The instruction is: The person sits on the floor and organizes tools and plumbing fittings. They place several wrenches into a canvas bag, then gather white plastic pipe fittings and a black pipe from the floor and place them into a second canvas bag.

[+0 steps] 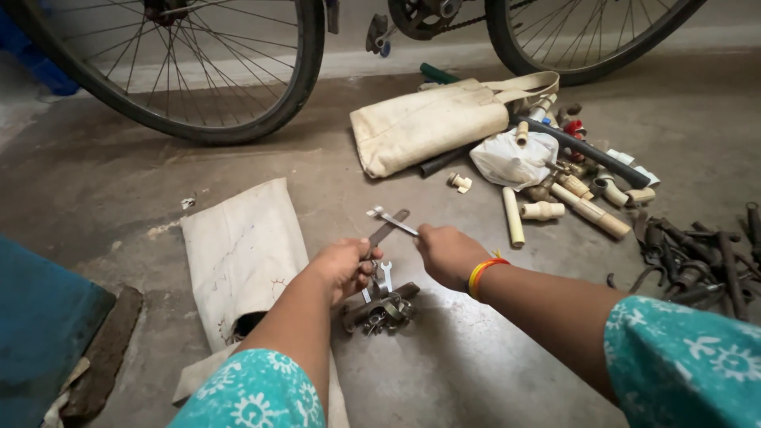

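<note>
The place looks like an informal repair corner, maybe a garage or the ground floor of a home, not a proper shop. The work happens directly on a bare concrete floor [111, 182]. A bicycle [198, 71] stands at the wall. Cloth bags [428, 123] lie open, and around them are plastic pipe pieces [514, 215], brass fittings [571, 178] and a heap of rusty metal tools [697, 257].

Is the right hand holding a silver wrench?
Yes, the right hand grips a silver wrench whose open end sticks out to the left, above the floor.
</note>
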